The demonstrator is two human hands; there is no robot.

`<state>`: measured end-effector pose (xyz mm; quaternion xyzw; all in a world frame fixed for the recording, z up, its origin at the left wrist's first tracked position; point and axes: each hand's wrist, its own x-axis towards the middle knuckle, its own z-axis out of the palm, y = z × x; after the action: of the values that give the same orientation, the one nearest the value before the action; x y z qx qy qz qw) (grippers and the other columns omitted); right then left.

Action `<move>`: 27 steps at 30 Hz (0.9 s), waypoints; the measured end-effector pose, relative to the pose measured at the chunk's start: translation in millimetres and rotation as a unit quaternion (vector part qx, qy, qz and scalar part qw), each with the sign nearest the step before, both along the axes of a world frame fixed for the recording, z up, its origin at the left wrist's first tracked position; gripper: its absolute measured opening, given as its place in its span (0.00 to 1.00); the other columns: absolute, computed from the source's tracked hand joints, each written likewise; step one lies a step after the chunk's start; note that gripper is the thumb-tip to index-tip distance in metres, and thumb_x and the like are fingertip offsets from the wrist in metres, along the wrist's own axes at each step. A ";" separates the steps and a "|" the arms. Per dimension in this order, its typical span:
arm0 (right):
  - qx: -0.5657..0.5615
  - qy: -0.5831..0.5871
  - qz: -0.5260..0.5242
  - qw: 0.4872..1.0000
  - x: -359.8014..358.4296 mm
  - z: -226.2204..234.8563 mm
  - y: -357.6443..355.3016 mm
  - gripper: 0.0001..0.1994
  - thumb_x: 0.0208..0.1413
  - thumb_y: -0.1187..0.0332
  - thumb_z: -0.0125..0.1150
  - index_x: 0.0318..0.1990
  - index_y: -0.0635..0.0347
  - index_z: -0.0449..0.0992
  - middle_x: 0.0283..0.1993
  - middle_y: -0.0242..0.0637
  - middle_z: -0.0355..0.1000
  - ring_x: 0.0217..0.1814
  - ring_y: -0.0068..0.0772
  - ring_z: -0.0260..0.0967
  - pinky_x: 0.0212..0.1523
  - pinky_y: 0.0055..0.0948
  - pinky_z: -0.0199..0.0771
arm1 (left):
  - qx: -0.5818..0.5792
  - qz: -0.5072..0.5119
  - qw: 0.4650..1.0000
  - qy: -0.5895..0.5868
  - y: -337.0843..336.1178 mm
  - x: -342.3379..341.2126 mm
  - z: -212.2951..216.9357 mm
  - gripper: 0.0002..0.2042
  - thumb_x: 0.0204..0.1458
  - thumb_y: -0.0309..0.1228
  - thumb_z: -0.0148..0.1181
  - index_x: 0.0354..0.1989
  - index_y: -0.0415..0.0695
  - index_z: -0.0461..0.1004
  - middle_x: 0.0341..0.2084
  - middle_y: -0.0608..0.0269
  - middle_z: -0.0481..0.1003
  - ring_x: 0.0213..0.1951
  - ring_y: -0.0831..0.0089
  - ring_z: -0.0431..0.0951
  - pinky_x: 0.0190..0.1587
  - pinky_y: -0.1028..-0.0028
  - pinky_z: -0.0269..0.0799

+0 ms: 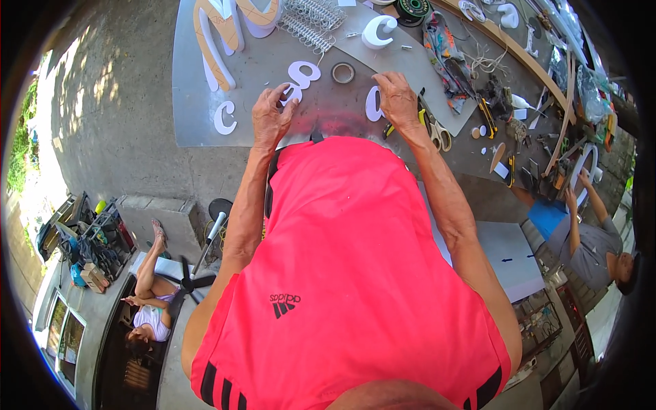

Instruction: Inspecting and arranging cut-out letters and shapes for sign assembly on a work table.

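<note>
My left hand (271, 117) is bent over the table, its thumb and forefinger closed about a small white cut-out letter (294, 93). Touching that piece, a second white cut-out letter (304, 72) lies just beyond. My right hand (398, 104) has its fingers curled and pinched at the upper edge of another white cut-out letter (372, 104), partly covered by the hand. A curved white letter (224, 119) lies flat to the left of my left hand. Between my hands and farther off is a roll of tape (343, 72).
Large tan-faced letters (217, 48), a coiled wire bundle (307, 24) and a thick white letter (376, 33) stand at the back. Scissors (439, 130) and cutters (487, 116) lie right. One person (581, 239) handles a white piece at right; another (149, 318) sits at lower left.
</note>
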<state>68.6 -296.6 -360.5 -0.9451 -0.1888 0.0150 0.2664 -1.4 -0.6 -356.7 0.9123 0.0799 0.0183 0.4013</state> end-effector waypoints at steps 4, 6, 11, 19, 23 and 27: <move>-0.055 0.032 0.020 0.998 -20.8 5.2 -8.3 0.18 0.49 0.73 0.64 0.50 0.57 0.74 0.48 0.39 0.72 0.52 0.46 0.69 0.49 0.40 0.74 | -0.052 -0.010 0.998 0.020 -2.5 -3.6 0.5 0.15 0.48 0.28 0.68 0.45 0.41 0.80 0.24 0.60 0.74 0.24 0.70 0.73 0.32 0.70 0.71; -0.066 0.050 0.009 0.997 -27.2 0.3 -8.0 0.24 0.46 0.74 0.68 0.53 0.57 0.71 0.49 0.40 0.67 0.53 0.47 0.68 0.48 0.42 0.74 | -0.092 -0.025 0.994 0.057 -8.2 -0.5 2.9 0.15 0.48 0.27 0.68 0.46 0.41 0.80 0.20 0.60 0.74 0.22 0.73 0.72 0.31 0.72 0.70; -0.015 0.006 0.007 1.000 -21.9 -17.8 -6.0 0.08 0.47 0.74 0.61 0.36 0.61 0.72 0.42 0.42 0.65 0.46 0.46 0.66 0.45 0.43 0.68 | -0.199 -0.105 0.966 0.125 -33.5 3.4 7.9 0.16 0.48 0.27 0.68 0.47 0.39 0.79 0.22 0.57 0.76 0.24 0.69 0.75 0.31 0.71 0.71; -0.067 0.001 0.052 0.996 -3.5 -11.4 -11.5 0.09 0.44 0.71 0.61 0.34 0.58 0.70 0.37 0.40 0.66 0.45 0.45 0.65 0.44 0.43 0.62 | -0.151 -0.258 0.951 0.073 -75.7 33.7 8.1 0.23 0.44 0.28 0.70 0.51 0.38 0.76 0.30 0.50 0.75 0.34 0.54 0.78 0.38 0.62 0.73; 0.122 0.175 -0.001 0.977 -0.9 5.2 1.6 0.09 0.50 0.71 0.62 0.39 0.60 0.71 0.37 0.41 0.71 0.39 0.42 0.71 0.42 0.41 0.68 | -0.120 -0.271 0.949 0.103 -94.7 39.8 17.4 0.25 0.45 0.36 0.70 0.51 0.39 0.73 0.31 0.49 0.78 0.34 0.54 0.79 0.37 0.60 0.73; 0.295 0.294 -0.106 0.903 14.8 30.0 13.4 0.12 0.56 0.69 0.64 0.46 0.62 0.73 0.39 0.43 0.75 0.36 0.39 0.75 0.39 0.35 0.74 | -0.193 -0.187 0.944 0.191 -90.7 49.0 20.7 0.18 0.50 0.37 0.67 0.46 0.39 0.76 0.28 0.48 0.78 0.29 0.56 0.79 0.34 0.65 0.72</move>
<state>83.4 -283.1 -330.5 -0.7903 0.0035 0.2073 0.5765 47.6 -91.3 -336.0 0.8021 -0.0147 -0.2476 0.5432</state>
